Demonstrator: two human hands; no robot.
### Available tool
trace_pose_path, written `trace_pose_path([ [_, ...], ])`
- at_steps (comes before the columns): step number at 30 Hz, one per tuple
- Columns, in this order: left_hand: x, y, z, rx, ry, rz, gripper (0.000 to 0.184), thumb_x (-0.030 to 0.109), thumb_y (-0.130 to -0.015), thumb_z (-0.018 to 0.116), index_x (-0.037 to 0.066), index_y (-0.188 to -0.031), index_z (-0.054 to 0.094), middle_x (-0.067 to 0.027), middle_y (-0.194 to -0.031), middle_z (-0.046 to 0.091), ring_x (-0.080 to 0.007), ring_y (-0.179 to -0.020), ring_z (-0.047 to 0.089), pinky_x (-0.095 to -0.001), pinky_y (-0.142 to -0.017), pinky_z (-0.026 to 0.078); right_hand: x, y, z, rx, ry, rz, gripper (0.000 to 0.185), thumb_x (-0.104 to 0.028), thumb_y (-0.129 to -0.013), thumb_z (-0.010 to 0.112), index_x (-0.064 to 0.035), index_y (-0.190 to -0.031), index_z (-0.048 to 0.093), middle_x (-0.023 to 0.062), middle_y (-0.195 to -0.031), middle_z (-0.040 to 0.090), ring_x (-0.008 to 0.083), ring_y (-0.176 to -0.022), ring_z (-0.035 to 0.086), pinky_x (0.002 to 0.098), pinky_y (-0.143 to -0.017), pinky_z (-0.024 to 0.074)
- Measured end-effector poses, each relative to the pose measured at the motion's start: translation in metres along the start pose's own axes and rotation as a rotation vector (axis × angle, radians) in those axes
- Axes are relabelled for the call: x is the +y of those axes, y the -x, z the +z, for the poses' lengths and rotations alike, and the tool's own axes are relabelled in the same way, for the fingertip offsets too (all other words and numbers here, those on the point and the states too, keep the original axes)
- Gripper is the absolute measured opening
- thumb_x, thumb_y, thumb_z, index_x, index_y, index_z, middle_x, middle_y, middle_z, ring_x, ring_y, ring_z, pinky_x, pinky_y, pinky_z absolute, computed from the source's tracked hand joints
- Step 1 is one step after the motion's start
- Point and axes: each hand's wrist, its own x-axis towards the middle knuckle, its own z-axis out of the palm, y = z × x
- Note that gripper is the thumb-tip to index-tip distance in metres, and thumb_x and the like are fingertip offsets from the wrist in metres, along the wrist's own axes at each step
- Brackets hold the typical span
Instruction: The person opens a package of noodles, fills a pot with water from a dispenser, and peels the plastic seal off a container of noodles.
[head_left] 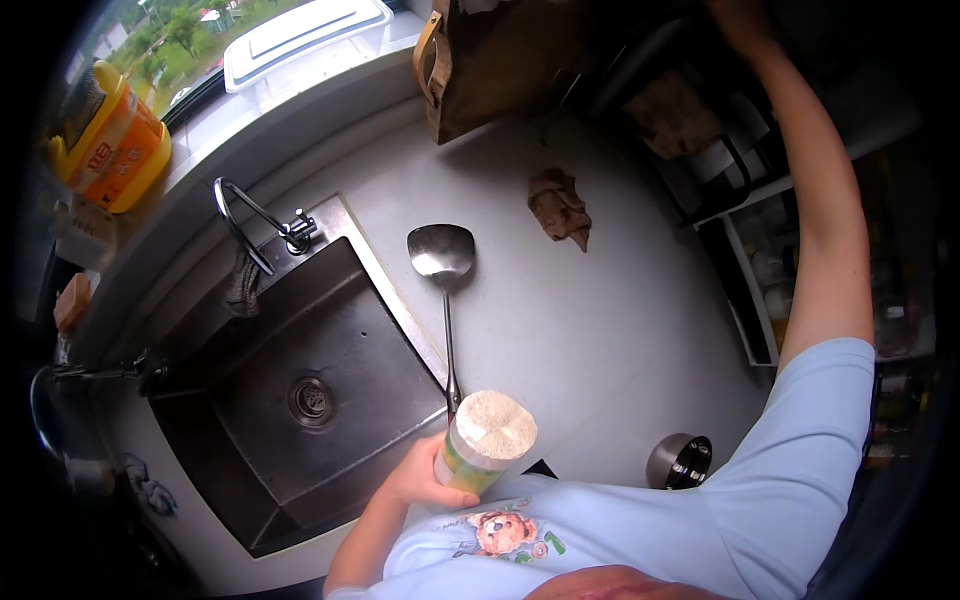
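My left hand is wrapped around a see-through canister with a green and yellow label, held upright in front of my shirt. Pale powder shows at its top. Just beyond the canister, a metal wok spatula lies on the counter, the end of its handle partly hidden behind the canister. My right arm stretches far to the upper right, and my right hand is in the dark by the shelves at the frame's edge. Its fingers are hidden.
A dark sink with a curved faucet lies left. On the grey counter are crumpled brown paper, a metal bowl and a large brown bag. A yellow container and a white-lidded box sit on the windowsill.
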Motion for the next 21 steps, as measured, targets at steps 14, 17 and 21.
trace_pose_path([
  [14,0.001,-0.002,-0.005,0.029,0.131,-0.049,0.076,0.016,-0.053,0.086,-0.003,-0.119,0.053,-0.0093,-0.112,0.061,-0.0162,-0.102,0.056,-0.0295,-0.091,0.043,-0.077,-0.048,-0.017,-0.230,0.007,-0.229,0.027,-0.021,-0.081,0.053,-0.0197,-0.102,0.069,0.0007,-0.120,0.058,0.0289,-0.129,0.035,0.0634,-0.109,0.0085],
  [17,0.000,-0.003,-0.007,0.030,0.105,-0.030,0.077,0.015,-0.053,0.086,-0.003,-0.119,0.053,-0.0088,-0.112,0.061,-0.0161,-0.102,0.056,-0.0297,-0.091,0.043,-0.099,-0.048,0.003,-0.143,-0.010,-0.265,0.027,-0.022,-0.082,0.052,-0.0202,-0.103,0.069,0.0010,-0.121,0.057,0.0296,-0.130,0.034,0.0652,-0.108,0.0068],
  [21,-0.006,-0.001,-0.011,0.027,0.094,-0.032,0.080,0.021,-0.055,0.085,0.002,-0.124,0.051,-0.0081,-0.112,0.062,-0.0151,-0.102,0.057,-0.0310,-0.093,0.042,-0.128,-0.041,0.041,-0.056,-0.124,-0.204,0.025,-0.020,-0.081,0.053,-0.0174,-0.101,0.069,0.0013,-0.118,0.059,0.0284,-0.124,0.038,0.0616,-0.105,0.0126],
])
